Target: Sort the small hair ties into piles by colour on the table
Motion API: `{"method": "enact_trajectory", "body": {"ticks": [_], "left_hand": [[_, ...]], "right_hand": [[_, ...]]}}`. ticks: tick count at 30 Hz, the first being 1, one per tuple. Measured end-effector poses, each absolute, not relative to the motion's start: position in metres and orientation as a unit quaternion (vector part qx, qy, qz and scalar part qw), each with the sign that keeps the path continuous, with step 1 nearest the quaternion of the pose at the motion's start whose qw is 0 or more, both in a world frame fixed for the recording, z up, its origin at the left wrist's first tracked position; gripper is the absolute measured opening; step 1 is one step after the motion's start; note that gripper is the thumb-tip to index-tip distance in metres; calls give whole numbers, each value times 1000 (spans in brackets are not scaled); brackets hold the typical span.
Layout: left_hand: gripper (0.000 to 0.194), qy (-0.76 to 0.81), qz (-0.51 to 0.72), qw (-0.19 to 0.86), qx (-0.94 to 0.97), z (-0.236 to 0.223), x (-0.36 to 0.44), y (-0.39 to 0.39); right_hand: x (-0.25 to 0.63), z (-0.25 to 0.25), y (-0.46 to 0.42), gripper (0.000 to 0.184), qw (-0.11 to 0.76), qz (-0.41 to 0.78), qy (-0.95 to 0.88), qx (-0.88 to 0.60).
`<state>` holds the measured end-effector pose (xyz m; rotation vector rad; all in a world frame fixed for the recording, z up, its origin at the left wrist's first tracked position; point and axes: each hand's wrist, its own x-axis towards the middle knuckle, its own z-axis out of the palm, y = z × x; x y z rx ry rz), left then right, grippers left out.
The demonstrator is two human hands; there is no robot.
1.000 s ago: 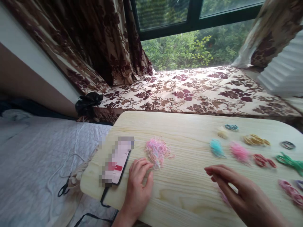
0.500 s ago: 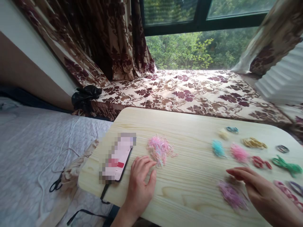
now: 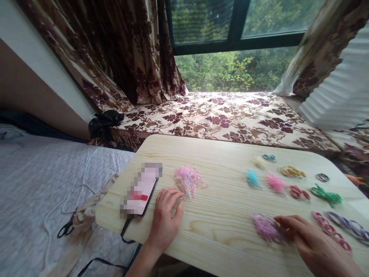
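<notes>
My left hand lies on the light wooden table with its fingers loosely apart. Its fingertips are at the near edge of a loose pile of pink and pastel small elastic bands. A pile of fine purple elastic bands lies to the right, and my right hand rests against its right edge. The right fingers curve down loosely, and their undersides are hidden; I see nothing held in them. Beyond the right hand are a pink hair-tie chain and a purple twisted hair-tie bunch.
A phone, partly pixelated, lies left on the table with a black strap. Turquoise, pink and cream bunches, and red, green, yellow, blue and dark hair ties sit right.
My right hand has come down to the right edge of the purple pile, from above it. The left hand stays beside the pastel pile. The view has shifted right.
</notes>
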<state>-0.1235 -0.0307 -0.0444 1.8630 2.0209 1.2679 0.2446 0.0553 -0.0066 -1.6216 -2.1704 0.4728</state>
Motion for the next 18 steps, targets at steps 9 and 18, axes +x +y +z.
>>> {"method": "enact_trajectory", "body": {"ticks": [9, 18], "left_hand": [[20, 658, 426, 30, 620, -42, -122, -26], [17, 677, 397, -6, 619, -48, -125, -24]], "right_hand": [[178, 1, 54, 36, 279, 233, -798, -481], [92, -29, 45, 35, 309, 330, -835, -313]]}}
